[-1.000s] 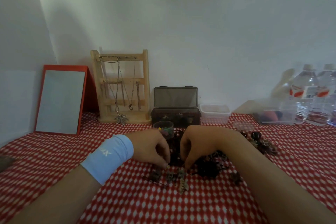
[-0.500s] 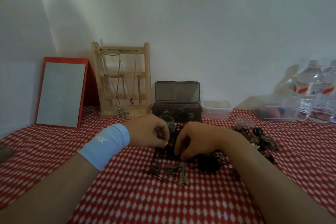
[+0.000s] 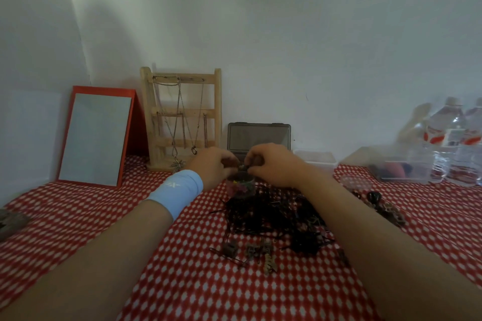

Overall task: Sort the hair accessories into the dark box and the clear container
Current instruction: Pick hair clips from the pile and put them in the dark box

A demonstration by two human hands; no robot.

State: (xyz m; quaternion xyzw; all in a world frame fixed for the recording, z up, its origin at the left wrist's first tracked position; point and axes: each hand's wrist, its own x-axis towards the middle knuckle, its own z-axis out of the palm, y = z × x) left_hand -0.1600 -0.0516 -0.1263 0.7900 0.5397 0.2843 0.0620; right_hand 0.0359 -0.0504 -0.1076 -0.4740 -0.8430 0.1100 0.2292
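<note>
My left hand [image 3: 215,165] and my right hand [image 3: 273,164] met fingertip to fingertip just above a small clear container [image 3: 240,186] holding colourful bits. Both hands had a pinching grip on a tiny dark item [image 3: 242,166] between them, though it was too small and blurred for me to tell what it was. A light blue wristband [image 3: 177,191] sat on my left wrist. The dark box [image 3: 258,138] stood open against the wall right behind my hands, its lid upright. A tangled heap of dark hair accessories [image 3: 276,221] lay on the red checked surface [image 3: 78,216] just in front of the container, with several brownish clips [image 3: 260,251] nearer me. More clips [image 3: 388,212] lay off to the right.
</note>
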